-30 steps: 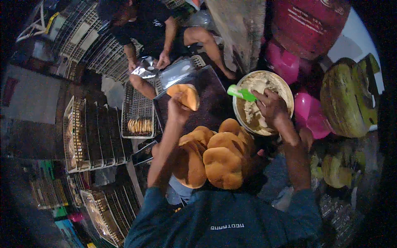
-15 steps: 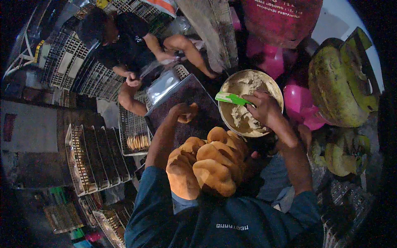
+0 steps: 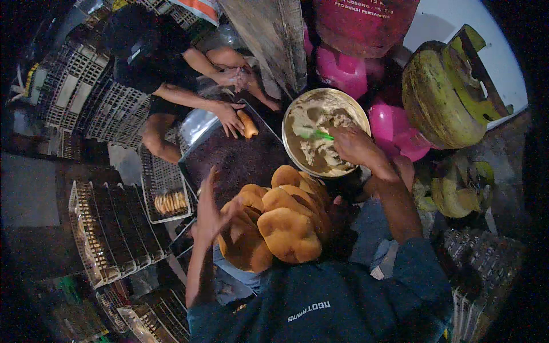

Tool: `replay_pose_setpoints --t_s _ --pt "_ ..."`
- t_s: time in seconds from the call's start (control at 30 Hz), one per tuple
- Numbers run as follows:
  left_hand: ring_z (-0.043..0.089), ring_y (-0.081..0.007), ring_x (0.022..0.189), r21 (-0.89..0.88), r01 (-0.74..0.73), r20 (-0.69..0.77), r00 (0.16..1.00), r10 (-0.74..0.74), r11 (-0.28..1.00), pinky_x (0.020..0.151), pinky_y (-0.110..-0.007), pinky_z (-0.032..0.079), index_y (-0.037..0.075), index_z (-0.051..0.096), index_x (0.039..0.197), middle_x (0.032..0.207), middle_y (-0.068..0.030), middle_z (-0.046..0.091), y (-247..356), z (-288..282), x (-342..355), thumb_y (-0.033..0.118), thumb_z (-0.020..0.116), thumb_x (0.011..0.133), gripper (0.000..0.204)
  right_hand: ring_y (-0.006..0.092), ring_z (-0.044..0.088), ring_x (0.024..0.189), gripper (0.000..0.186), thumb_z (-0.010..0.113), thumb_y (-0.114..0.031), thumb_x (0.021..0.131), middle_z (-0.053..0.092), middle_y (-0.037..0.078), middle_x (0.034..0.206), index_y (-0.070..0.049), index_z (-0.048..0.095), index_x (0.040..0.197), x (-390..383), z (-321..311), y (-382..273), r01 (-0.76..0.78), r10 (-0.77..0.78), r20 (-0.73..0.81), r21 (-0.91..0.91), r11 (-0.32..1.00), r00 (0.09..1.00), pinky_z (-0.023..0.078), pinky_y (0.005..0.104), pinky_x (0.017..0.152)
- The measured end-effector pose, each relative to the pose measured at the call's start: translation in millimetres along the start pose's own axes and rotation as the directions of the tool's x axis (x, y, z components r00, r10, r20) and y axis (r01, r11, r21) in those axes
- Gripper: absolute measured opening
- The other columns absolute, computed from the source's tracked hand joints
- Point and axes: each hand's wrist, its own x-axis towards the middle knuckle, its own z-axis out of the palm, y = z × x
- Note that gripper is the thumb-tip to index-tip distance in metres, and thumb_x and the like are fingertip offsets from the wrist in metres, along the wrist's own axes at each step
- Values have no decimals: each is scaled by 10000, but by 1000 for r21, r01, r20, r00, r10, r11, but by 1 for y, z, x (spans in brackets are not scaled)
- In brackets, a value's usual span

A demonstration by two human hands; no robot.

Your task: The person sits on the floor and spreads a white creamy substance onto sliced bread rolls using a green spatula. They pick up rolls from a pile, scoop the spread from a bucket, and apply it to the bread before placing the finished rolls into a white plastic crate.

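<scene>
Right hand [image 3: 357, 146]: clamped on a green spatula [image 3: 326, 136], which lies left of its fingers, over or in the pale cream [image 3: 311, 114] of a round tub [image 3: 297, 162]. Left hand [image 3: 210, 211] (blurred by motion): fingers spread apart, at the left side of a pile of golden bread buns [image 3: 290, 235], contact uncertain; beyond, one bread roll [image 3: 247, 124] under a co-worker's hand [image 3: 230, 116], on a tray of dark sprinkles [image 3: 220, 163].

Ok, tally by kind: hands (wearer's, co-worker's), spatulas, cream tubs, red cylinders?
Wearer's: 2 (left hand, right hand)
Co-worker's hands: 2
Spatula: 1
Cream tub: 1
Red cylinder: 1
Total: 7
</scene>
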Motion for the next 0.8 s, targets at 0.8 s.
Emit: replay_pose_setpoints --t_s 0.8 --pt "228 -446 1417 139 107 282 949 -143 984 1142 -537 238 52 255 1518 1497 -254 270 17 -32 -98 427 910 417 1335 408 670 792 251 594 -229 858 676 224 844 0 682 809 13 25 -37 -207 217 54 -147 967 975 540 492 673"
